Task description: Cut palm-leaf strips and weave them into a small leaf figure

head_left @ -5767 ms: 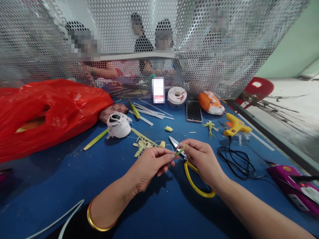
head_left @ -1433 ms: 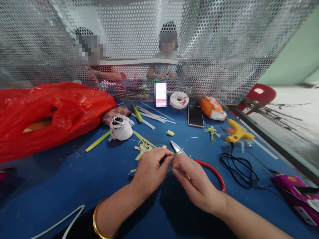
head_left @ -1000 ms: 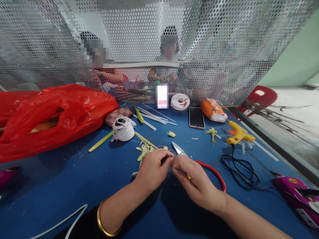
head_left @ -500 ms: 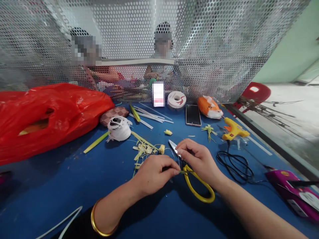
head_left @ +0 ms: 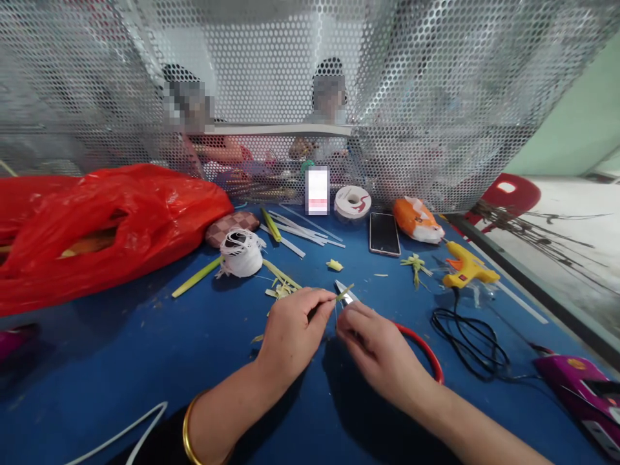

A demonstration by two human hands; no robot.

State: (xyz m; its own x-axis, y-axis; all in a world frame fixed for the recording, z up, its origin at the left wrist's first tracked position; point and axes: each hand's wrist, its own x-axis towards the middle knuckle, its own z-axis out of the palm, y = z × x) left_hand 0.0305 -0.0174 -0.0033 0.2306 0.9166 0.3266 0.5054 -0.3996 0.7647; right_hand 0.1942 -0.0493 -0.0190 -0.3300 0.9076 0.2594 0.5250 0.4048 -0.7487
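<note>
Near the middle of the blue table (head_left: 194, 349), my left hand (head_left: 296, 329) pinches a small green strip (head_left: 345, 293) between thumb and forefinger, its free end pointing up and right. A thin thread hangs below it. My right hand (head_left: 375, 342) is closed just to the right and lower, by the thread; what its fingers hold is too small to make out. Scissors lie under my right hand, with the blades (head_left: 345, 292) showing beyond the fingers and a red handle (head_left: 421, 342) at the right. Pale leaf scraps (head_left: 281, 289) lie behind my left hand.
A red plastic bag (head_left: 159, 213) fills the back left, beside a roll of white string (head_left: 242, 253). A ribbon spool (head_left: 353, 203), a phone (head_left: 384, 234) and an orange packet (head_left: 417, 219) stand or lie behind. At right are a yellow glue gun (head_left: 469, 265) and black cable (head_left: 465, 336).
My left hand has lifted the strip's end up and away from me. My right hand has moved down, closer to me, and now covers the yellow part of the scissors. The view has shifted slightly.
</note>
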